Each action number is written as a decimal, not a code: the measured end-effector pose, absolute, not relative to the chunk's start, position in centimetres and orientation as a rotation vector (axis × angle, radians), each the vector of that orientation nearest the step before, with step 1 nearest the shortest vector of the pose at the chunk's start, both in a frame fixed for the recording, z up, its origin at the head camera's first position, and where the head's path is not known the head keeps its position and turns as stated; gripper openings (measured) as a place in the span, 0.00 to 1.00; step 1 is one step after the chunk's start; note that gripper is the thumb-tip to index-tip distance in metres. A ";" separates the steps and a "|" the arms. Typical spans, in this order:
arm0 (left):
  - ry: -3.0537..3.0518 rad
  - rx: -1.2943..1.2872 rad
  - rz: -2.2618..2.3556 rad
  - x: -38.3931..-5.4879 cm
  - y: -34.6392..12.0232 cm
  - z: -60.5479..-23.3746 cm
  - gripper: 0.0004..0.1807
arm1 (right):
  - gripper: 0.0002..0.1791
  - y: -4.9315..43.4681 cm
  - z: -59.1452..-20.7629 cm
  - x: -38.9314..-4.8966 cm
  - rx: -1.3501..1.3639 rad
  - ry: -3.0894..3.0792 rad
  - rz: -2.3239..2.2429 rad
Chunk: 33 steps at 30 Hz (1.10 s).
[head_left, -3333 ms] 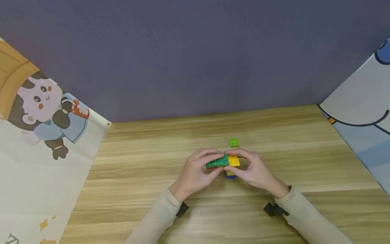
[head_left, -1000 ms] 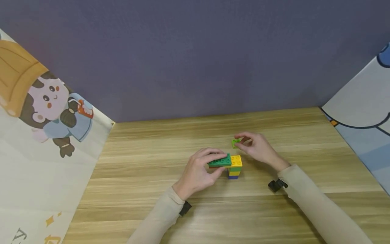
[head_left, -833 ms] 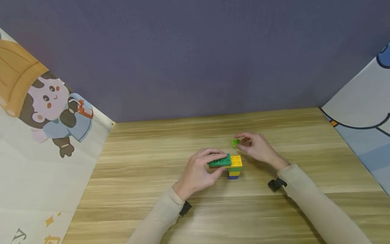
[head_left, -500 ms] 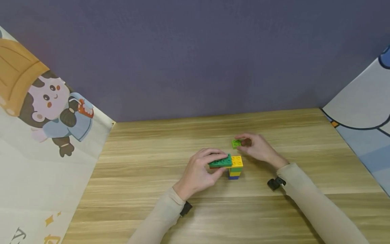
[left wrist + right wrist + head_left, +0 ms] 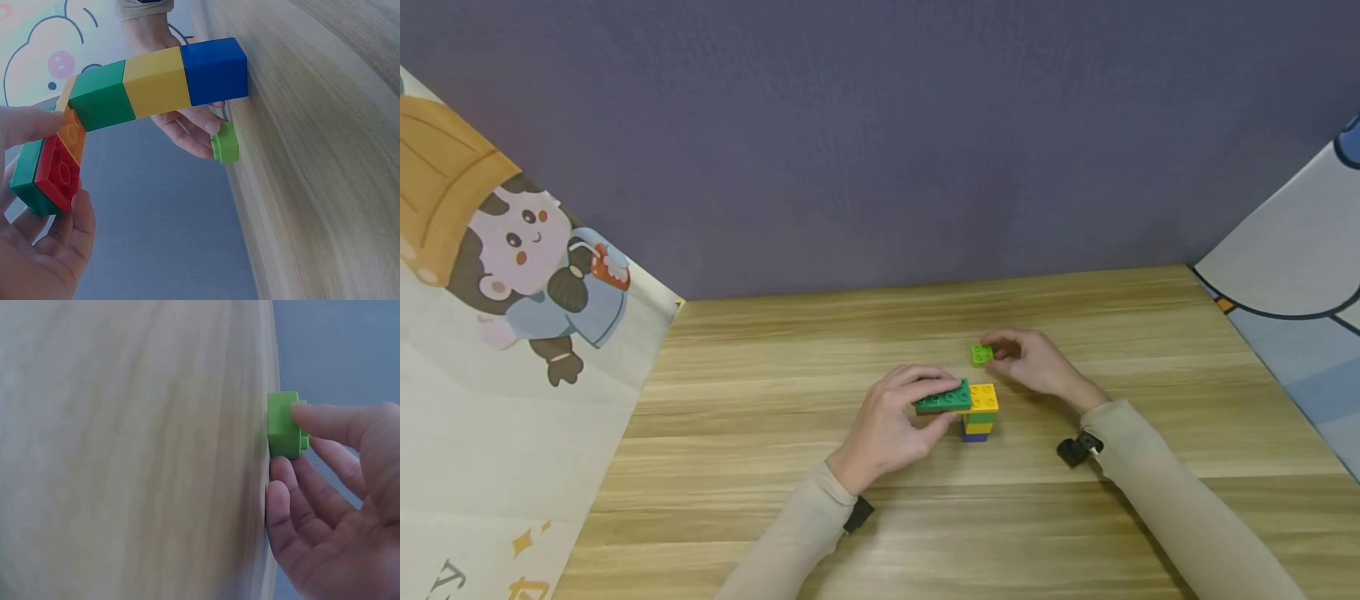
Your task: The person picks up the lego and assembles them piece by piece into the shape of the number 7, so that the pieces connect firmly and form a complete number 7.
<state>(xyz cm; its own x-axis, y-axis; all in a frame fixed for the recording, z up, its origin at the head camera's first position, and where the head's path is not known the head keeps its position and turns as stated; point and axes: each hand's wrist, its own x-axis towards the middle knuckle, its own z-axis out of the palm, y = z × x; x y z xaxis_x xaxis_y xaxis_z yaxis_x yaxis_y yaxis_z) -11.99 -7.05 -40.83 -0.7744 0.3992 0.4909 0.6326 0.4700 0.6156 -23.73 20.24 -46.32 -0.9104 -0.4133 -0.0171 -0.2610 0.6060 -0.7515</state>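
My left hand [image 5: 887,425] holds the side arm of a brick build, its fingers and thumb around a dark green brick [image 5: 943,396] with a red brick [image 5: 57,172] under it. The build's column has a yellow brick [image 5: 983,398] on top, then green [image 5: 103,94] and yellow [image 5: 156,81], with a blue brick [image 5: 215,72] lowest at the table. Behind the column, my right hand [image 5: 1033,362] pinches a small light green brick [image 5: 981,355] low at the tabletop. In the right wrist view the thumb lies over its studded edge.
The wooden table [image 5: 737,400] carries both. A dark blue-grey wall [image 5: 880,150] stands behind it, with cartoon-printed panels [image 5: 550,267] on the left and right. A dark wrist camera [image 5: 857,515] sits at each sleeve.
My right hand has let go of the build and reached back to the light green brick, then shifted very slightly right. The left hand keeps holding the dark green brick, nearly still.
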 end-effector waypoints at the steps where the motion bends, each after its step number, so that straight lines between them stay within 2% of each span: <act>1: -2.444 -0.879 -1.198 -12.0 -7.1 -40.8 0.22 | 0.24 20.3 -46.4 -23.7 -0.553 2.636 -1.191; 21: -2.438 -0.875 -1.193 -12.0 -6.9 -41.0 0.22 | 0.23 20.6 -46.7 -24.1 -0.524 2.602 -1.200; 33: -2.406 -0.889 -1.184 -12.2 -7.0 -41.2 0.22 | 0.24 20.4 -45.1 -23.5 -0.483 2.606 -1.210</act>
